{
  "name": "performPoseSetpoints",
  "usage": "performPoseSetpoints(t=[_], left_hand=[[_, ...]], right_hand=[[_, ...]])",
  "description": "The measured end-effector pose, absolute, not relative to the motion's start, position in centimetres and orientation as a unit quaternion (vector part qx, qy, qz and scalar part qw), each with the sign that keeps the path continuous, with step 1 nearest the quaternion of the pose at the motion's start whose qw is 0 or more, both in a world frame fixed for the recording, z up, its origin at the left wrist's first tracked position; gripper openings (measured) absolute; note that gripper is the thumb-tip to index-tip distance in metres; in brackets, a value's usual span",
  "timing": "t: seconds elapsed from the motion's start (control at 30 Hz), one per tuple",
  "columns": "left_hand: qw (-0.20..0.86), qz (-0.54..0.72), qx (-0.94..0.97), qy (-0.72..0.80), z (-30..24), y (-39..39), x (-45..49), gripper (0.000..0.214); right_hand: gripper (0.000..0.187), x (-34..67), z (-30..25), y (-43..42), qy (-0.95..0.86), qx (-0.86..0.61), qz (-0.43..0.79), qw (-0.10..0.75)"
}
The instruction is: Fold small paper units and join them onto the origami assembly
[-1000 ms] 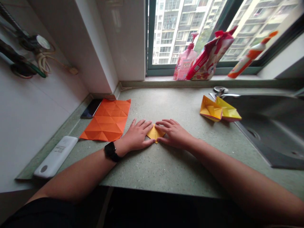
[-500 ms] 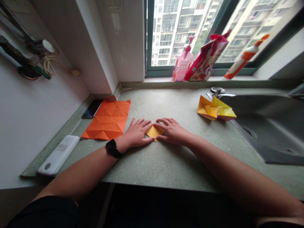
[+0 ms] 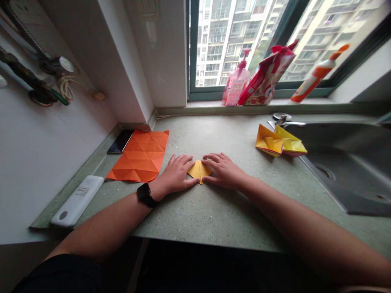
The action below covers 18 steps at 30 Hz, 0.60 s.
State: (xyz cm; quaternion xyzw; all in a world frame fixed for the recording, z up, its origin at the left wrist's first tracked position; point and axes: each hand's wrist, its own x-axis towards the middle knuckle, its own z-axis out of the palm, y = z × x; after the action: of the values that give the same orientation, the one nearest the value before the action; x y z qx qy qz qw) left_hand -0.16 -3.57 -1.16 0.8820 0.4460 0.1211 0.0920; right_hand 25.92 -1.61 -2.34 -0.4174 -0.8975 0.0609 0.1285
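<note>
A small folded yellow paper [image 3: 198,170] lies on the green speckled counter [image 3: 214,211]. My left hand [image 3: 177,177], with a black watch on its wrist, lies flat on the paper's left side with its fingers stretched out. My right hand [image 3: 224,171] rests on the paper's right side, fingers extended and pressing down. Only the middle of the paper shows between the two hands.
A creased orange sheet [image 3: 139,156] lies to the left, beside a dark phone [image 3: 120,141] and a white oblong device [image 3: 77,200]. Two folded yellow paper pieces [image 3: 279,141] and scissors [image 3: 282,118] sit by the sink [image 3: 345,162]. A pink bottle [image 3: 235,85], a red pouch [image 3: 265,75] and an orange-capped bottle [image 3: 317,75] stand on the sill.
Both hands stay on the yellow paper. Only the view has shifted slightly.
</note>
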Motion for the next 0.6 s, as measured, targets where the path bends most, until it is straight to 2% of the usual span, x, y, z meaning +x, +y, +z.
performPoseSetpoints(t=[0.13, 0.3, 0.37, 0.43, 0.57, 0.6], left_hand=[[0.114, 0.181, 0.883, 0.418, -1.2, -3.7, -0.3, 0.064], [0.108, 0.275, 0.865, 0.405, -1.9, -3.4, -0.6, 0.090], [0.113, 0.322, 0.853, 0.395, -2.0, -3.2, -0.7, 0.091], [0.126, 0.362, 0.845, 0.372, -1.7, -3.1, -0.8, 0.080], [0.135, 0.416, 0.840, 0.320, -0.6, -3.4, -0.8, 0.043], [0.131, 0.418, 0.844, 0.309, -0.3, -3.5, -0.7, 0.032]], right_hand=[[0.060, 26.0, -2.3, -1.6, -0.891, -0.413, 0.091, 0.166], [0.066, 25.6, -2.1, -2.0, -0.871, -0.404, 0.144, 0.241], [0.063, 25.3, -1.7, -2.2, -0.857, -0.392, 0.166, 0.291], [0.050, 25.1, -1.1, -2.6, -0.842, -0.373, 0.179, 0.346], [0.005, 24.6, -0.3, -3.1, -0.834, -0.317, 0.164, 0.420], [0.004, 24.5, -0.2, -3.2, -0.836, -0.304, 0.156, 0.429]])
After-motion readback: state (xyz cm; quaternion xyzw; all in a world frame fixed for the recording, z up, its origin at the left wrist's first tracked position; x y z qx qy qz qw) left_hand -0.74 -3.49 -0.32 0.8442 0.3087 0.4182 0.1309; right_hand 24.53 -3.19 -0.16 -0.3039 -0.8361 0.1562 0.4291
